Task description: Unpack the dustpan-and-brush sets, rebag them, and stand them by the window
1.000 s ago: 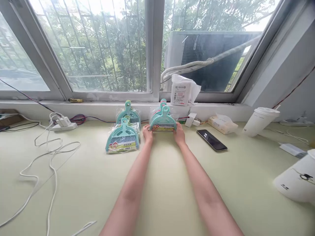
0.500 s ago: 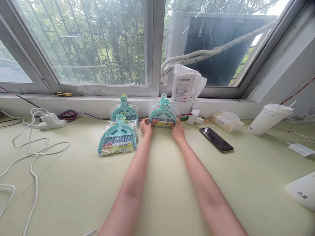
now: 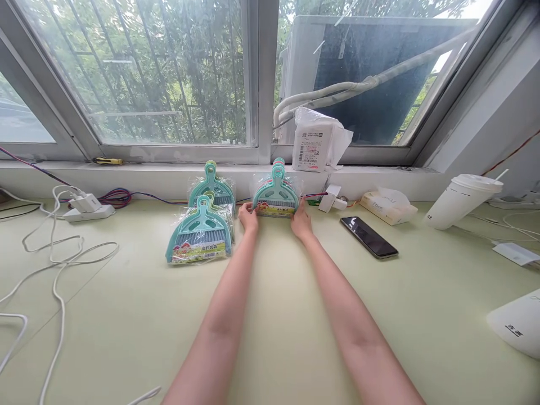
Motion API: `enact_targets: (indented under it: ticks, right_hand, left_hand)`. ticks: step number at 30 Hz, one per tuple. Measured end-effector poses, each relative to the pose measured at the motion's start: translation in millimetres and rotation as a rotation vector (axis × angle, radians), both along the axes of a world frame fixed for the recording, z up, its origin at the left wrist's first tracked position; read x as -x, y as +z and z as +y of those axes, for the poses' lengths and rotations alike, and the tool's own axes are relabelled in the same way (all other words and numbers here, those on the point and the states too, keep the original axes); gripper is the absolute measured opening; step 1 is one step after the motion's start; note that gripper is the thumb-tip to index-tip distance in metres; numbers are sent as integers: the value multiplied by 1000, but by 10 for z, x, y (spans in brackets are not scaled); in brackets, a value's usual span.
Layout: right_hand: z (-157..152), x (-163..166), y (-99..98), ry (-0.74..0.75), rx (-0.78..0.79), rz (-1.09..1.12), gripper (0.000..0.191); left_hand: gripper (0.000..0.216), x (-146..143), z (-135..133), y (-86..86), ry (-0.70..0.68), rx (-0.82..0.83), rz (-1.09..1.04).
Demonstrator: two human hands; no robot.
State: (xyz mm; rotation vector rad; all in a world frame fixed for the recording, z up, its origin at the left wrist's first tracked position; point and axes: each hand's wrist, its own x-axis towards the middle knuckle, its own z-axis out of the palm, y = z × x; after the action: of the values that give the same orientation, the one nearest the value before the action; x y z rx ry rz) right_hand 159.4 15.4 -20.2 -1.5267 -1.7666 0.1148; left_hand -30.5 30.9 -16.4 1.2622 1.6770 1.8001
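A stack of bagged dustpan-and-brush sets (image 3: 277, 194) stands upright against the wall below the window, a turquoise one in front and pink and green edges behind. My left hand (image 3: 248, 217) grips its left lower edge with bent fingers. At the opposite lower edge, my right hand (image 3: 302, 223) holds the stack, its index finger pointing up along the side. Left of my hands, another bagged turquoise dustpan-and-brush set (image 3: 201, 233) leans in front of a similar set (image 3: 211, 188), both in clear plastic.
A black phone (image 3: 369, 237), a tissue pack (image 3: 388, 207) and a white cup (image 3: 463, 202) lie or stand to the right. White cables (image 3: 59, 264) spread over the left of the table (image 3: 278, 326). A plastic-wrapped box (image 3: 317, 140) sits on the sill above.
My right index finger has stretched upward along the stack's side. The whole view has shifted slightly; the stack and my left hand keep nearly the same place.
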Motion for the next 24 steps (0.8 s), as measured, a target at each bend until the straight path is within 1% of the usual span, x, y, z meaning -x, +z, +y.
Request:
enact_targets:
  ticks: [3,5,8,12,15,18,20,22,24]
  right_hand:
    - [-29,-2,23,4,-12,0,82]
    - [-57,-9,39,1,-29,-12,84]
    - [-127,-15,69,-23,-73,-65,87]
    - [-303,15,128,-47,-174,-123,87]
    - [-500,60,171,-43,-273,-107,81]
    - [-740,96,187,-35,-323,-68,74]
    - [-932,106,178,-16,-321,-62,71]
    - [-1152,99,162,17,-305,-74,67]
    - [-1395,78,151,62,-290,-96,61]
  left_hand:
    - [15,1,0,-7,-15,11,16]
    - [19,-2,-25,-3,-25,21,35]
    - [34,-14,-117,23,-15,43,79]
    - [52,-47,-342,86,47,51,143]
    - [55,-115,-605,125,66,16,206]
    - [49,-211,-975,154,-24,-43,311]
    - [44,-233,-1262,189,-46,-81,425]
    - [45,-164,-1541,244,9,-115,566]
    - [52,23,-1789,301,96,-120,690]
